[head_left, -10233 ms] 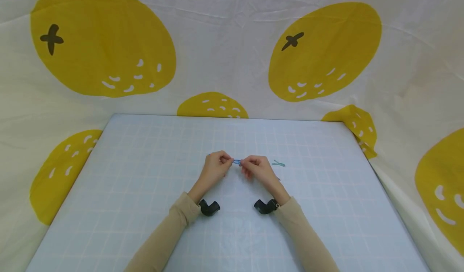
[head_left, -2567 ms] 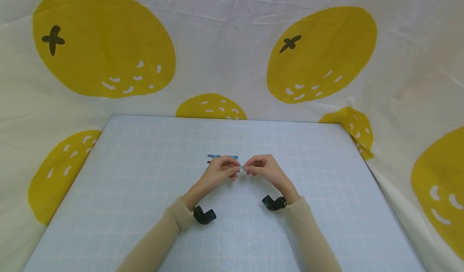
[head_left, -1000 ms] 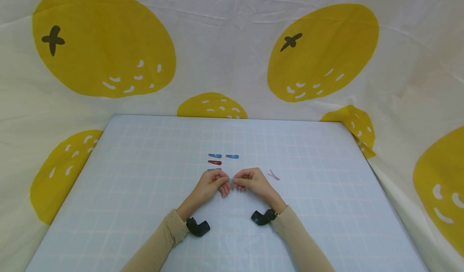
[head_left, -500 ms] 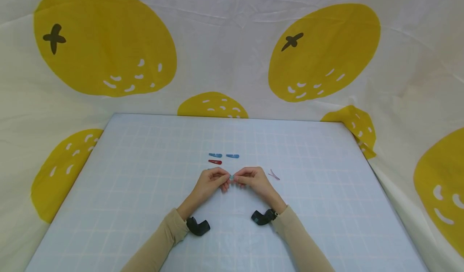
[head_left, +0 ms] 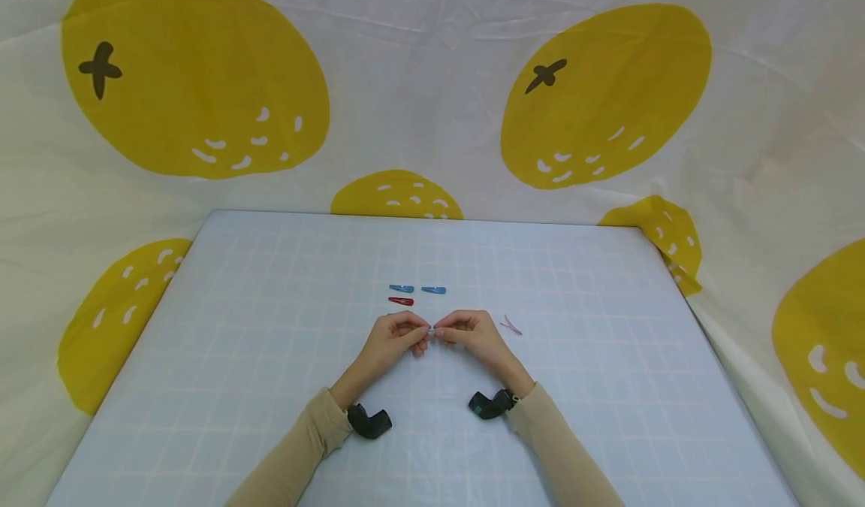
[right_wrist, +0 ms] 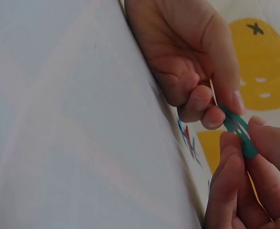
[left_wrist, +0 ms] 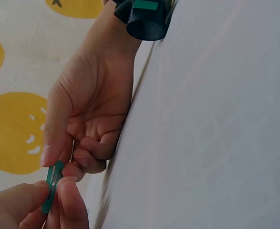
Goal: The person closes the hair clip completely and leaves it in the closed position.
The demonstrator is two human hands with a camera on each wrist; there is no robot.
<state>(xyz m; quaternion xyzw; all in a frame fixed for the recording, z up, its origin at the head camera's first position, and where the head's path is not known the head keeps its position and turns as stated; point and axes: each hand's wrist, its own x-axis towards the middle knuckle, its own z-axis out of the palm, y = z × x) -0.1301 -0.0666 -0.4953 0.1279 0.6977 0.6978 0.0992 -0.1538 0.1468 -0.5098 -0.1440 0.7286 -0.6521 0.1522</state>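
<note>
A green snap hair clip (left_wrist: 49,195) is pinched between both hands, seen close up in the wrist views. My left hand (head_left: 392,337) holds one end between thumb and fingers; my right hand (head_left: 469,334) grips the other end the same way. The head view shows only a pale sliver of the clip between the fingertips. Just beyond the left hand lie a red snap clip (head_left: 402,301) and a blue snap clip (head_left: 402,289). Another blue clip (head_left: 434,291) rests to their right. Whether the green clip is snapped closed, I cannot tell.
A pink clip (head_left: 511,325) lies spread in a V to the right of the right hand. The pale gridded tabletop (head_left: 270,282) meets a white cloth (head_left: 412,79) with yellow fruit prints at its back edge. Black wrist cameras (head_left: 369,421) hang beneath both wrists.
Ten seconds ago both hands held a blue clip, and the green one lay spread at right. Over the last second the hands rise slightly and the green clip shows less.
</note>
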